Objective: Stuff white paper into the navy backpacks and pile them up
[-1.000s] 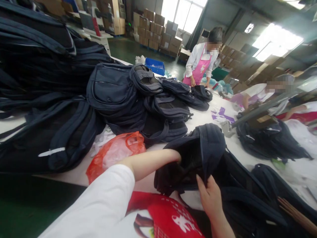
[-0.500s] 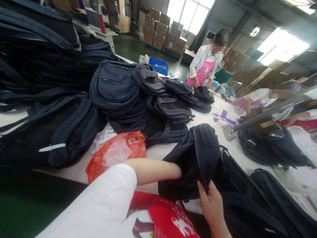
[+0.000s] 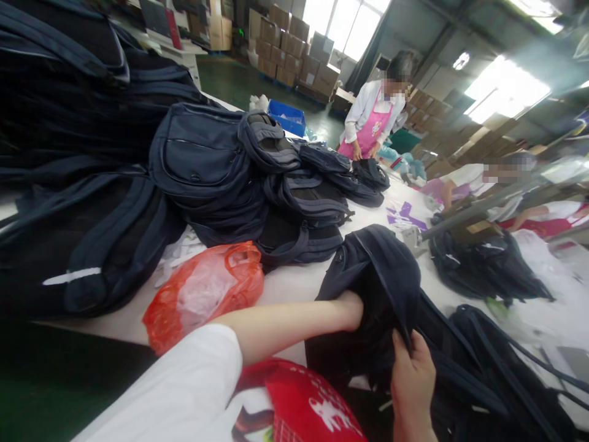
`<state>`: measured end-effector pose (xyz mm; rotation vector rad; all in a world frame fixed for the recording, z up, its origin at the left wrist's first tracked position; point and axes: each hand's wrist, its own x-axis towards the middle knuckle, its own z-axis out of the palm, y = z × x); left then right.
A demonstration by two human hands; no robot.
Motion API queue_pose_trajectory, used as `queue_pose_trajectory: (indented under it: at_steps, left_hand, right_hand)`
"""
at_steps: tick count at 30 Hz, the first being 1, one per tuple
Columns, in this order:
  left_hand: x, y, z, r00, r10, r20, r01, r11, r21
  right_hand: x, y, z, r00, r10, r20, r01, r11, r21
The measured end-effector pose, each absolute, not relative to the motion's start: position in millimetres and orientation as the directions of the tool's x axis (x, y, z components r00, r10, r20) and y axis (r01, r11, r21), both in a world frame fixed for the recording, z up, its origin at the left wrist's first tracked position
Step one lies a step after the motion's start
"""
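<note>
Reaching with the left hand point(image 3: 350, 310) into the open backpack point(image 3: 396, 270), right of centre in the frame, can't tell its grip inside, while pinching the opening's edge point(image 3: 400, 322) in the right hand point(image 3: 414, 369), best drawn outward, taut and wide

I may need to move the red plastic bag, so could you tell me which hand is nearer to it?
Left. The left hand reaches into the open backpack, to the right of the red plastic bag; the right hand is farther right, pinching the backpack's edge.
</note>
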<state>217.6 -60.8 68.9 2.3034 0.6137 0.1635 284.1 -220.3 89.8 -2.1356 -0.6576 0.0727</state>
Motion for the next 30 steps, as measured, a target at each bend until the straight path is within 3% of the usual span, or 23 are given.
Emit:
queue_pose_trajectory:
  at_steps: [4,7,11,16,20,21,25,30]
  left_hand:
    - [214.7,-57.1,77.9,0.900,0.433,0.047,0.293,-0.681,0.671]
    - [211.5,-49.3,82.5,0.960,0.239,0.143,0.121,-0.820,0.560]
    - [210.6,-40.4,94.4,0.997,0.060,0.056,0.031,-0.911,0.412]
    - [202.8,-36.5,118.1,0.999,-0.002,0.049,-0.025,-0.887,0.461]
    - [180.0,-53.1,124.7,0.977,0.205,0.062,0.157,-0.880,0.448]
    - [171.8,-59.3,122.7,0.982,0.185,0.034,0.156,-0.900,0.407]
    - [137.3,-78.1,104.4,0.990,-0.124,-0.073,-0.099,-0.955,0.281]
    - [109.3,-83.5,84.7,0.995,-0.065,-0.077,-0.039,-0.954,0.298]
  right_hand:
    - [292.4,-221.1,97.5,0.873,0.454,0.179,0.399,-0.454,-0.796]
    - [295.8,-221.4,98.2,0.874,0.455,0.172,0.386,-0.435,-0.814]
    - [295.7,-219.4,95.2,0.895,0.411,0.173,0.347,-0.399,-0.849]
    - [298.9,-212.3,91.2,0.958,0.274,0.083,0.150,-0.234,-0.961]
    - [308.4,-208.1,87.3,0.975,0.221,0.015,0.028,-0.059,-0.998]
    - [310.4,-207.9,86.5,0.975,0.220,0.008,0.018,-0.040,-0.999]
    - [311.4,-208.4,84.9,0.974,0.225,0.016,0.024,-0.032,-0.999]
    - [299.5,-210.6,86.1,0.953,0.292,0.076,0.107,-0.091,-0.990]
